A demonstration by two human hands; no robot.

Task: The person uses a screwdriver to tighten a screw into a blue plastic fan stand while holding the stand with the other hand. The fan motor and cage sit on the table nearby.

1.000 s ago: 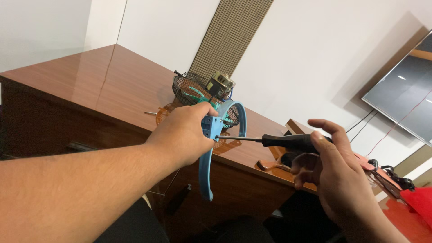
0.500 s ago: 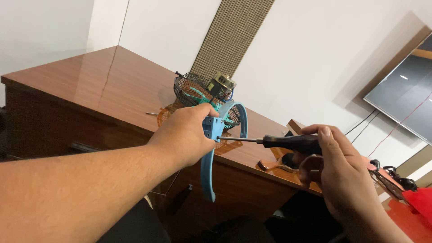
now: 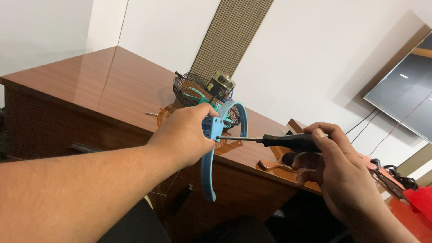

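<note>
The wooden counter (image 3: 90,85) is spreading across the left, and above its near edge the left hand (image 3: 182,137) is closing its fingers round the blue plastic fan bracket (image 3: 215,135), a curved arm that is hanging down in front of the counter's edge. Behind the bracket, the black wire fan guard (image 3: 191,92) with the metal motor (image 3: 221,84) is sitting on the counter, while to the bracket's right the right hand (image 3: 335,164) is gripping the black-handled screwdriver (image 3: 274,140) with closed fingers, its tip touching the bracket's block
</note>
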